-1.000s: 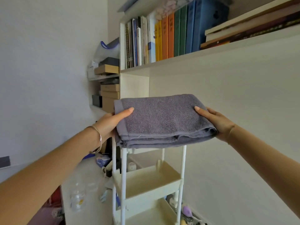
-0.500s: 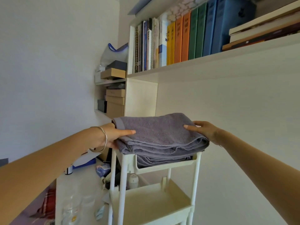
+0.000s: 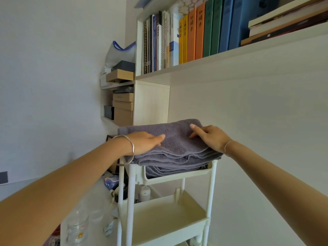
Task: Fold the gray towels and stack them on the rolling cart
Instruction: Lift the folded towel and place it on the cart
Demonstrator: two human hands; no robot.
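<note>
White rolling cart (image 3: 212, 176) under a bookshelf (image 3: 230, 55), gray towels (image 3: 175, 153) stacked in its top tray. Both arms reach forward, palms down. Left hand (image 3: 145, 142) lies flat on the top towel's left side, fingers straight, gripping nothing. Right hand (image 3: 208, 136) rests on its right side, fingers spread, nothing pinched.

Towels (image 3: 177, 157) stacked in cart (image 3: 177, 177) top tray — bookshelf (image 3: 230, 57) above
</note>
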